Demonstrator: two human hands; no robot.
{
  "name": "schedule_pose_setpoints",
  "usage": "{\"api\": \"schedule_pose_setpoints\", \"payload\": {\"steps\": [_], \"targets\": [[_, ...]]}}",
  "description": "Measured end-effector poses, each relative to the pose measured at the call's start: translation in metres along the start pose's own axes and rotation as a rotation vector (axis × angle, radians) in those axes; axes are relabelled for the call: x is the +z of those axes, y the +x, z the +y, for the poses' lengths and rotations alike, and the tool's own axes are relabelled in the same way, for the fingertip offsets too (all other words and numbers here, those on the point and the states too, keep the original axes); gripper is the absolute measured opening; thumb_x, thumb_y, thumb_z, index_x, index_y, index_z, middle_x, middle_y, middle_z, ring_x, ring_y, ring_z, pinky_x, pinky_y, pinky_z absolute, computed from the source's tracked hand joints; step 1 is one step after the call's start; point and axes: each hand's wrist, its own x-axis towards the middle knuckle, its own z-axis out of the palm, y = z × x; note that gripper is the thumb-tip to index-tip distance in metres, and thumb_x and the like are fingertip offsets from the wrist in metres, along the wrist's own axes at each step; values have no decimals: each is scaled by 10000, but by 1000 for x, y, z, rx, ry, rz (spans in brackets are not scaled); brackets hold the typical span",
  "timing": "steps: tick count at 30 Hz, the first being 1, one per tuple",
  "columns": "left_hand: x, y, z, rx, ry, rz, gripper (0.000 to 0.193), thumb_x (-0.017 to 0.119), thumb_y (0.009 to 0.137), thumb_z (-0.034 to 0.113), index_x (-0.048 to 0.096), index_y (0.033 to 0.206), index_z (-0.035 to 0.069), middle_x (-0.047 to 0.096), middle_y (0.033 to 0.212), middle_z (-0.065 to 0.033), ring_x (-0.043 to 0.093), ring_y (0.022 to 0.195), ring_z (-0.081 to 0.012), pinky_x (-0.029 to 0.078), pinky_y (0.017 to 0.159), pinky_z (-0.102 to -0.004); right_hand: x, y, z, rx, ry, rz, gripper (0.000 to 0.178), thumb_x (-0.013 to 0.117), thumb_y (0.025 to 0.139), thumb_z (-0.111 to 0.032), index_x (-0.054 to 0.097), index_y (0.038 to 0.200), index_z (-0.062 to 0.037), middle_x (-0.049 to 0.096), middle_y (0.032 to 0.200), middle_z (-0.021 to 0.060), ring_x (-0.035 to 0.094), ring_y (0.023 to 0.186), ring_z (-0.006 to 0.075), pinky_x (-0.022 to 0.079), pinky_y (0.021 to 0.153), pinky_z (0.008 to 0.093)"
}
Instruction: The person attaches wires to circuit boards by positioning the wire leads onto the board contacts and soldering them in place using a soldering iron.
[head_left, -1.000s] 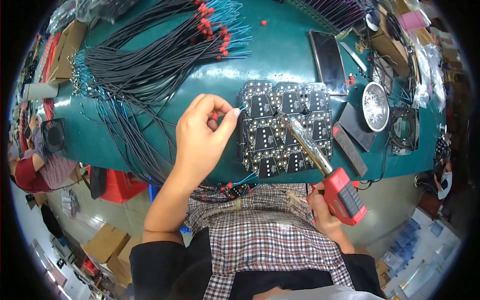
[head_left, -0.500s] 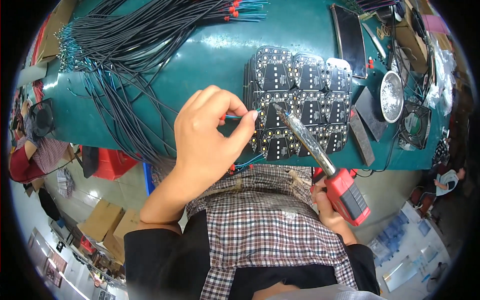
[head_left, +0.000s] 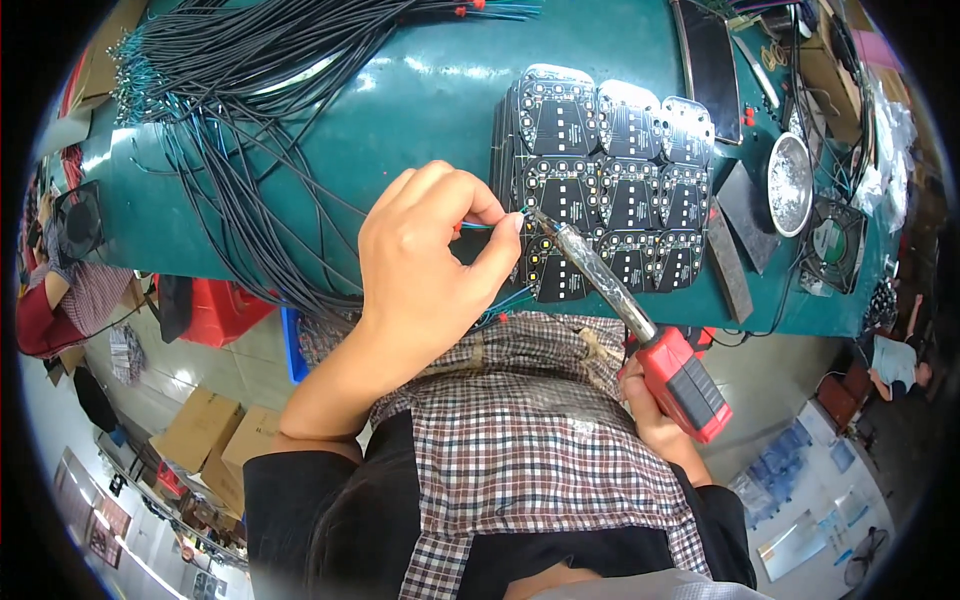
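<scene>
My left hand pinches a thin cable wire between thumb and forefinger, its tip at the left edge of a stack of black circuit boards. My right hand is wrapped round the red and black handle of a soldering iron. The iron's metal barrel slants up and left, its tip close beside the wire end at my left fingertips. Whether tip and wire touch is too small to tell. The boards lie in a grid and carry small white and yellow components.
A large bundle of black cables spreads over the green table. At the right are a metal dish, dark blocks, a phone-like dark panel and a small fan. Cardboard boxes stand on the floor.
The soldering iron's tip has moved left across the boards to the wire end by my left fingertips. My left hand keeps its pinch. The whole view has shifted slightly.
</scene>
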Motion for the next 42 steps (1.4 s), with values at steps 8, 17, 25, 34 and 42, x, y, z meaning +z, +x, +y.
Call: {"api": "schedule_pose_setpoints", "payload": {"steps": [8, 17, 25, 34, 42], "targets": [[-3, 0, 1, 26, 30, 18, 175, 802, 775, 58, 630, 742, 50, 573, 740, -35, 516, 672, -170, 408, 590, -309, 2, 3, 0, -26, -29, -21, 258, 796, 713, 4, 698, 951, -14, 695, 891, 143, 711, 792, 347, 587, 742, 407], [-8, -2, 3, 34, 103, 20, 196, 806, 748, 89, 610, 753, 87, 595, 757, -33, 587, 708, -228, 462, 610, -359, 2, -6, 5, -19, 51, 2, 279, 792, 727, -26, 694, 987, 0, 710, 937, 159, 711, 827, 363, 580, 776, 409], [-11, -4, 4, 90, 51, 32, 171, 822, 701, 63, 665, 759, 102, 561, 820, -27, 575, 743, -218, 458, 635, -348, 5, -16, 8, 67, 5, 57, 294, 814, 708, -69, 700, 973, -11, 711, 943, 162, 713, 852, 373, 581, 796, 427], [-12, -5, 5, 65, 128, 0, 169, 819, 689, 64, 665, 749, 101, 547, 801, -26, 571, 743, -221, 448, 621, -362, 10, -8, 11, 11, 52, 14, 314, 817, 691, -44, 714, 985, -5, 718, 940, 160, 716, 838, 362, 583, 794, 418], [-17, -3, 13, 44, 181, -16, 169, 808, 685, 54, 650, 736, 90, 547, 793, -35, 579, 744, -230, 458, 624, -365, 14, -2, 7, 22, 120, 9, 295, 807, 692, -29, 724, 974, -7, 721, 904, 152, 723, 837, 359, 588, 797, 411]]}}
